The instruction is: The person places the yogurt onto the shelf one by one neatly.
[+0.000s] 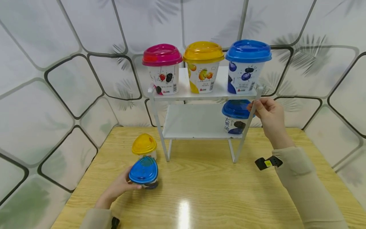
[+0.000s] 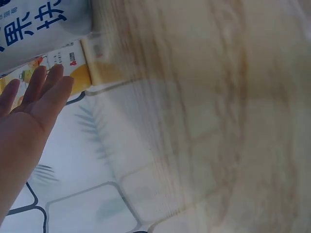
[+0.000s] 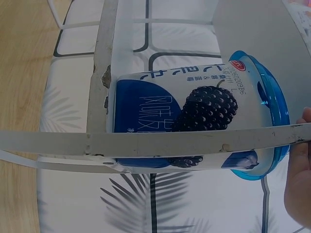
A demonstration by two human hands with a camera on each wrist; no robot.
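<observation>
On the table, my left hand (image 1: 121, 185) is around the side of a blue-lidded fruit cup (image 1: 144, 171). Its fingers look straight in the left wrist view, beside the cup's printed wall (image 2: 39, 29). Just behind stands a yellow-lidded cup (image 1: 144, 144). At the white two-tier rack (image 1: 200, 121), my right hand (image 1: 270, 116) pinches the front right post, its fingertips close to the lid of another blue-lidded cup (image 1: 235, 119). That cup stands upright on the lower shelf; the post crosses its blackberry-printed side (image 3: 204, 107) in the right wrist view.
Along the upper shelf stand a pink-lidded cup (image 1: 163, 68), a yellow-lidded cup (image 1: 203, 66) and a blue-lidded cup (image 1: 247, 66). The rack stands towards the back of the wooden table (image 1: 200, 181), before a patterned wall (image 1: 85, 28). A black strap hangs from the right sleeve (image 1: 297, 165).
</observation>
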